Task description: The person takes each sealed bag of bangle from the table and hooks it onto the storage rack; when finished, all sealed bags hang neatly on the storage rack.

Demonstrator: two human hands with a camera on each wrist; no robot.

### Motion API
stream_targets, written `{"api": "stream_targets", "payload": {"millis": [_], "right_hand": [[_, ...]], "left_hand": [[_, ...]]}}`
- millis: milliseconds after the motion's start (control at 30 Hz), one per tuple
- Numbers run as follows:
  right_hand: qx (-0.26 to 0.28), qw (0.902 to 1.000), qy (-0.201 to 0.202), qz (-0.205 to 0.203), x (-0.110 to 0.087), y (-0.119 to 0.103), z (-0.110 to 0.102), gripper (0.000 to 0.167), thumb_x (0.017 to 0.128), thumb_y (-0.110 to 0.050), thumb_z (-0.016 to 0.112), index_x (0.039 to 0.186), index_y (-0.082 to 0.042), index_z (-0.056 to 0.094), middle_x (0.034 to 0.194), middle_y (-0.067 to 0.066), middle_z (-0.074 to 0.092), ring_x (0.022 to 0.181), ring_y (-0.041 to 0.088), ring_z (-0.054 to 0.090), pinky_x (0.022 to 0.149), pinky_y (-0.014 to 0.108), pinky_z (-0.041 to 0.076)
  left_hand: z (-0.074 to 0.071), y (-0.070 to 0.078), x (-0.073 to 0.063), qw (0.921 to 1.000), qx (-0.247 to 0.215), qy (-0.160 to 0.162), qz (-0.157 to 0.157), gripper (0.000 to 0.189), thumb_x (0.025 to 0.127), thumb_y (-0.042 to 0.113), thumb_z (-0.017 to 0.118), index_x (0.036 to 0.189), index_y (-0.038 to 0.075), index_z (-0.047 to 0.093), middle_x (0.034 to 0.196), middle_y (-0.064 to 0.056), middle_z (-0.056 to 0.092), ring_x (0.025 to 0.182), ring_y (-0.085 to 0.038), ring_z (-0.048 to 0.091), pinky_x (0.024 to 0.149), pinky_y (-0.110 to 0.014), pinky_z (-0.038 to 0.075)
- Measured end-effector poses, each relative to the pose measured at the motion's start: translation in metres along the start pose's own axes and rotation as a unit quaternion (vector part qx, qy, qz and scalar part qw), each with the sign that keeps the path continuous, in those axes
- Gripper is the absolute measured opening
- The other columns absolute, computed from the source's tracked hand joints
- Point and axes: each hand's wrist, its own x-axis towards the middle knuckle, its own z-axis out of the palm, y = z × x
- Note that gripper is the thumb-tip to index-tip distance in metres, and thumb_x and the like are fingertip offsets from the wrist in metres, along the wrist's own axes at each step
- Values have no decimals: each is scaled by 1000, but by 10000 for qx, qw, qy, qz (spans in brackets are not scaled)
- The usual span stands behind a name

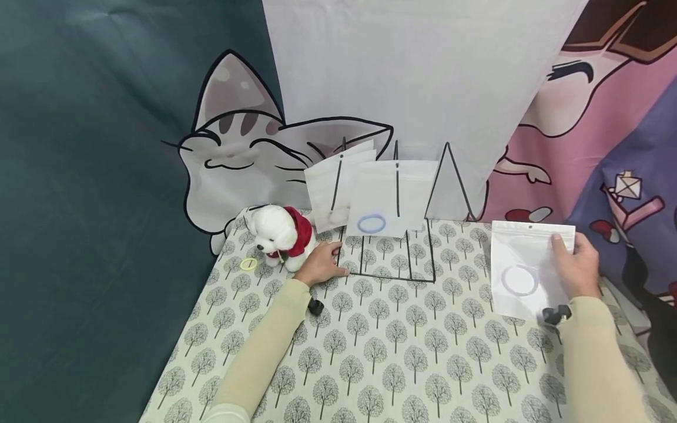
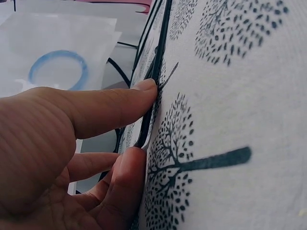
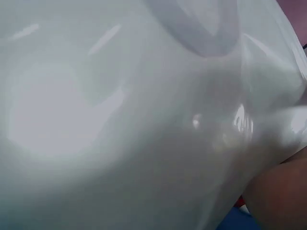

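My left hand [image 1: 322, 264] is at the front left corner of a black wire display rack [image 1: 391, 278]. In the left wrist view its thumb [image 2: 139, 93] touches the rack's thin bar, with bent fingers [image 2: 127, 177] by the corner. Off to the right, my right hand [image 1: 579, 267] grips the edge of a clear-fronted zip bag [image 1: 520, 247], thumb in front. A pale greyish ring [image 1: 520, 294] shows inside it. The bag's glossy film [image 3: 144, 143] fills most of the right wrist view. A bag with a blue ring [image 1: 378, 191] hangs on the rack's middle prong.
Another white bag [image 1: 325, 188] hangs on the left prong, and a bare triangular wire [image 1: 446, 176] stands at the right. Left of the rack sit a white plush dog [image 1: 275, 229] in red and a yellow ring [image 1: 248, 264]. A tree-print cloth [image 1: 391, 352] covers the table.
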Motion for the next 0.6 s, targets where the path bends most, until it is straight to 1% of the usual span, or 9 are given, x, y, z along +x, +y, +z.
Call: {"api": "stream_targets", "payload": {"millis": [67,133,200,300,400,500,533,600], "right_hand": [[208,9997,52,-136,-7,-8,-1,28,105,-52,60,128,-36,63,108,-26,64,87,-7,53,75,14,41],[477,9983,130,-303,-14,-16,-1,22,105,-46,62,123,-34,65,101,-30,65,84,-6,55,72,10,42],[780,9956,206,-480,-21,-24,-2,14,105,-39,65,116,-31,67,93,-32,65,79,-5,58,67,8,44],[1017,9918,251,-734,-33,-34,-3,6,104,-30,67,110,-29,68,85,-32,67,70,-5,60,61,8,46],[1068,9894,261,-945,-44,-44,-4,4,104,-26,68,108,-27,69,82,-31,68,68,-5,61,58,9,47],[1220,9848,282,-1202,-54,-54,-5,4,104,-23,68,108,-23,70,84,-28,70,68,-5,63,59,9,48],[1379,9818,272,-1278,-57,-57,-6,4,103,-21,69,107,-22,70,85,-26,71,68,-5,64,59,9,50],[1816,9721,247,-1463,-62,-62,-6,6,102,-13,69,107,-18,70,87,-21,74,69,-3,66,59,10,52]], "left_hand": [[0,1,0,10000,3,9,6,97,78,31,94,160,12,47,138,-12,60,101,-21,64,108,-48,53],[0,1,0,10000,9,5,-9,97,78,31,94,160,12,46,138,-12,60,103,-24,64,109,-48,53],[0,2,0,10000,29,9,-23,97,78,30,94,160,11,46,139,-12,60,109,-26,64,112,-49,51],[-1,3,-1,10000,10,9,-32,96,78,30,94,160,11,46,141,-14,60,121,-32,62,116,-51,48],[-1,3,-1,10000,-14,28,3,97,78,29,94,160,10,46,142,-15,60,133,-35,57,119,-53,44],[-1,3,-1,10000,-42,20,10,97,77,29,94,160,10,46,141,-15,60,133,-35,57,119,-53,45],[-1,3,0,10000,-35,16,9,97,77,30,94,160,10,46,141,-14,60,133,-34,57,118,-53,45],[0,3,0,10000,-35,11,7,97,78,30,94,160,10,46,140,-14,60,131,-34,57,117,-52,46]]}}
